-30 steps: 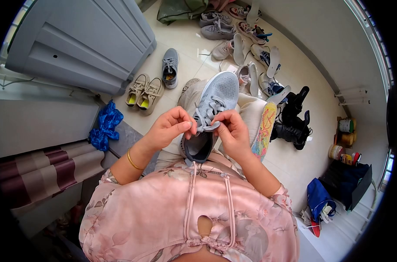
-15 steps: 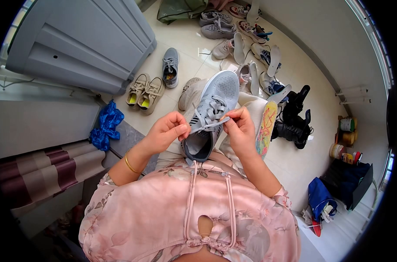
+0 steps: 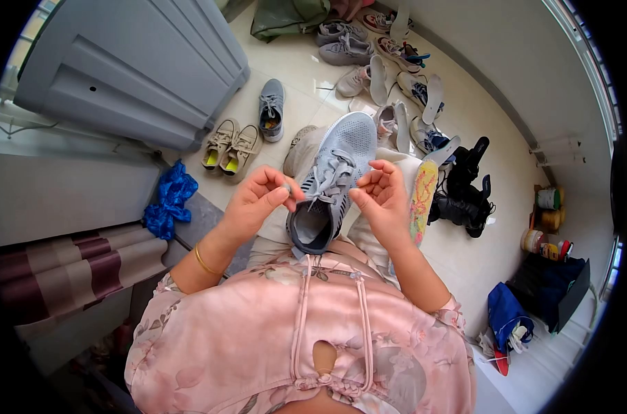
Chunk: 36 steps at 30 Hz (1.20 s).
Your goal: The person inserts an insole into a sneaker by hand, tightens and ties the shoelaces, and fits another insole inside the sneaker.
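A light grey mesh sneaker (image 3: 348, 148) lies on my lap, toe pointing away and its dark opening toward me. Its grey laces (image 3: 333, 176) are loose near the collar. At the shoe's left side, my left hand (image 3: 262, 200) is curled, thumb and forefinger pinched on a small greyish bit that looks like a lace end. My right hand (image 3: 382, 200) is at the right edge of the shoe, fingers bent and parted from the thumb, with nothing visible between them. A colourful patterned insole (image 3: 422, 200) rests beside my right leg.
Beige shoes (image 3: 237, 150) and a grey-blue sneaker (image 3: 271, 110) stand ahead left, near a grey cabinet (image 3: 134, 76). Several shoes with insoles line the far right, ending in black shoes (image 3: 465, 193). A blue plastic bag (image 3: 170, 200) lies left, a blue bag (image 3: 506, 310) lower right.
The lace that was stretched between both hands is out of my right hand, whose fingers have parted. The laces now lie slack over the shoe; my left hand has stayed nearly in place.
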Motion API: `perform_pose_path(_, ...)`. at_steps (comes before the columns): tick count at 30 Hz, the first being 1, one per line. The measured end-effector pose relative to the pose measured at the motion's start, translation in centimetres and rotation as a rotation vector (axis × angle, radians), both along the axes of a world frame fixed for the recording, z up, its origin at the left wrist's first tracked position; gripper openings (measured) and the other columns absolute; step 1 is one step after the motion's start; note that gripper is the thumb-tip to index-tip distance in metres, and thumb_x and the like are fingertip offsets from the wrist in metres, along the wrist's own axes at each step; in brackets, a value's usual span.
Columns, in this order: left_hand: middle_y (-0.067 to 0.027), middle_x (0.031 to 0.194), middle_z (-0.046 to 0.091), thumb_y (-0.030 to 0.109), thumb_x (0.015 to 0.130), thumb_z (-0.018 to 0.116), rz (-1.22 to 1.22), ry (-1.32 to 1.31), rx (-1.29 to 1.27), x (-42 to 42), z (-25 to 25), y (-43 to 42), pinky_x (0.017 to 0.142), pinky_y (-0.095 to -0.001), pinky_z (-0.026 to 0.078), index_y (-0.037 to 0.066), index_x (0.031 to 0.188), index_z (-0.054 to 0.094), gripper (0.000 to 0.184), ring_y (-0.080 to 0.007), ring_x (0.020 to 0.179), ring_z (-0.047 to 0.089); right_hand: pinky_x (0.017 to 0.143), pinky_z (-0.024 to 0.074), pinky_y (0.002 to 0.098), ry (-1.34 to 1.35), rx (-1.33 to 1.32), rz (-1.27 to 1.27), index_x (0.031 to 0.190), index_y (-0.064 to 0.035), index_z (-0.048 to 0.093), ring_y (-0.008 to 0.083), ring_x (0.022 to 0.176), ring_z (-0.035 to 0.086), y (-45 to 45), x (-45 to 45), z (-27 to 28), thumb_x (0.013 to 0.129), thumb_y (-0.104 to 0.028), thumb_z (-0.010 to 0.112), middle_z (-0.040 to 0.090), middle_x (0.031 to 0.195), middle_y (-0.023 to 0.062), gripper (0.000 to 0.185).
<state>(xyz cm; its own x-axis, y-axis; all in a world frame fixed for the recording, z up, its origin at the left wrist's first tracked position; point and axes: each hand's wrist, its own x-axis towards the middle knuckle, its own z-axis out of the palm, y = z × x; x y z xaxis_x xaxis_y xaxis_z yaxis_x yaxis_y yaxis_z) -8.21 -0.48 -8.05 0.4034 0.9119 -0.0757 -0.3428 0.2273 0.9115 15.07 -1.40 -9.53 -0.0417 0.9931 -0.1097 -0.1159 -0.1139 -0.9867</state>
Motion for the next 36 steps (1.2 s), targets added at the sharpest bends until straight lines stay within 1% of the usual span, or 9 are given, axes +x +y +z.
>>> perform_pose_path(2,-0.0176,0.134,0.044,0.015,0.08,0.071,-0.031,0.152,0.224,-0.5,-0.2,0.4,0.092,-0.032,0.04,0.008,0.122,0.04,0.052,-0.02,0.108,0.052,0.067,0.0451,0.0275,-0.32,0.088,0.037,0.118,-0.005,0.04,0.0142,0.08,0.052,-0.9,0.1,0.8,0.073,-0.009,0.076,0.051,0.101,0.0085,0.058)
perform_pose_path(5,-0.0174,0.141,0.035,0.01,0.073,0.071,-0.098,0.823,0.617,0.5,2.3,0.3,0.1,-0.0369,0.036,0.008,0.133,0.035,0.07,-0.0266,0.117,0.047,0.075,0.0465,0.0355,-0.613,0.277,0.15,0.119,-0.0039,0.038,0.0259,0.089,0.052,-2.1,-0.9,0.9,0.063,-0.01,0.08,0.045,0.111,0.0158,0.069)
perform_pose_path(6,-0.0157,0.144,0.031,0.004,0.068,0.067,-0.175,0.952,0.664,0.5,1.4,0.1,0.1,-0.0373,0.036,0.008,0.14,0.03,0.082,-0.0296,0.122,0.043,0.084,0.0439,0.0405,-0.642,0.306,0.143,0.118,-0.0028,0.038,0.0368,0.097,0.049,-2.3,-1.5,0.2,0.062,-0.005,0.075,0.042,0.111,0.0206,0.068)
perform_pose_path(12,-0.0176,0.131,0.041,-0.003,0.067,0.057,0.06,1.012,0.407,3.1,-0.7,-0.3,0.094,-0.0394,0.04,0.005,0.14,0.031,0.078,-0.0327,0.114,0.048,0.089,0.0392,0.0434,-0.682,0.339,0.081,0.119,-0.0025,0.037,0.0419,0.105,0.044,-2.2,-2.2,-0.4,0.061,0.005,0.065,0.04,0.112,0.0232,0.064)
perform_pose_path(18,-0.0094,0.112,0.049,-0.013,0.071,0.048,0.201,0.7,0.101,3.2,-2.1,-0.8,0.066,-0.0207,0.046,0.004,0.142,0.028,0.075,-0.0084,0.078,0.054,0.077,0.0436,0.0423,-0.78,0.253,-0.012,0.115,-0.0028,0.039,0.0368,0.092,0.05,-2.4,-1.3,-0.2,0.062,0.009,0.058,0.043,0.105,0.0189,0.058)
perform_pose_path(22,-0.0107,0.106,0.052,-0.014,0.073,0.046,0.283,0.451,-0.073,2.4,-3.7,-1.0,0.068,-0.0188,0.045,0.001,0.14,0.028,0.071,-0.007,0.075,0.055,0.07,0.0448,0.0385,-0.67,0.185,-0.078,0.11,-0.0025,0.041,0.0327,0.08,0.049,-3.2,-0.6,-0.6,0.062,0.011,0.054,0.044,0.097,0.0162,0.051)
perform_pose_path(28,-0.008,0.104,0.053,-0.014,0.075,0.048,0.336,0.435,0.034,2.9,-4.7,-1.4,0.069,-0.0184,0.045,-0.001,0.131,0.04,0.058,-0.0074,0.077,0.056,0.071,0.0445,0.0387,-0.712,0.354,-0.025,0.096,-0.0027,0.049,0.032,0.083,0.05,-3.2,-0.4,-0.6,0.063,0.008,0.058,0.047,0.096,0.0155,0.035)
perform_pose_path(31,-0.0057,0.103,0.054,-0.012,0.075,0.052,0.247,0.654,0.145,3.1,-3.9,-1.7,0.066,-0.019,0.045,0.0,0.124,0.047,0.05,-0.0068,0.076,0.054,0.076,0.043,0.0404,-0.895,0.567,0.069,0.084,-0.0044,0.053,0.0315,0.093,0.051,-2.9,-0.9,0.5,0.064,-0.001,0.064,0.051,0.104,0.0152,0.024)
perform_pose_path(36,-0.0112,0.092,0.058,0.001,0.072,0.062,0.265,0.809,0.333,4.1,-2.3,-2.2,0.06,-0.0302,0.049,0.0,0.112,0.052,0.041,-0.0188,0.071,0.059,0.082,0.0395,0.0407,-1.111,0.737,0.031,0.079,-0.0073,0.057,0.0298,0.105,0.048,-2.6,-1.9,0.7,0.064,-0.011,0.067,0.051,0.114,0.0137,0.018)
